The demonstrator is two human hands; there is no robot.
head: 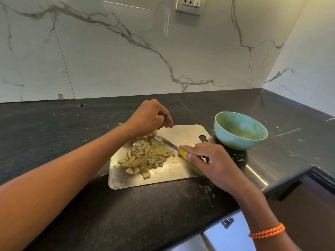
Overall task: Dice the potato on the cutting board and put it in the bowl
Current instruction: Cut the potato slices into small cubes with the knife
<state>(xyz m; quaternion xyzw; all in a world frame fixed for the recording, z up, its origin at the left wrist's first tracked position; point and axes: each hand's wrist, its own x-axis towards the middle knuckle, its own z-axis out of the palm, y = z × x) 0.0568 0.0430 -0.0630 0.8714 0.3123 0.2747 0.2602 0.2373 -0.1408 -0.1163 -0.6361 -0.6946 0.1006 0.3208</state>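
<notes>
A pile of diced potato pieces [145,157] lies on the shiny metal cutting board [168,175] on the black counter. My left hand [150,115] hovers over the far end of the pile with fingers curled around a few potato pieces. My right hand [208,160] grips the yellow handle of a knife [182,153]; its blade lies flat on the board and points toward the pile. The light green bowl [240,130] stands just right of the board, past the board's handle hole, and I cannot tell whether it holds potato.
The black counter [72,127] meets a marble backsplash at the back and a wall corner at the right. A wall socket [189,5] sits high above. The counter's front edge runs diagonally at lower right, with steel cabinet fronts [230,232] below it.
</notes>
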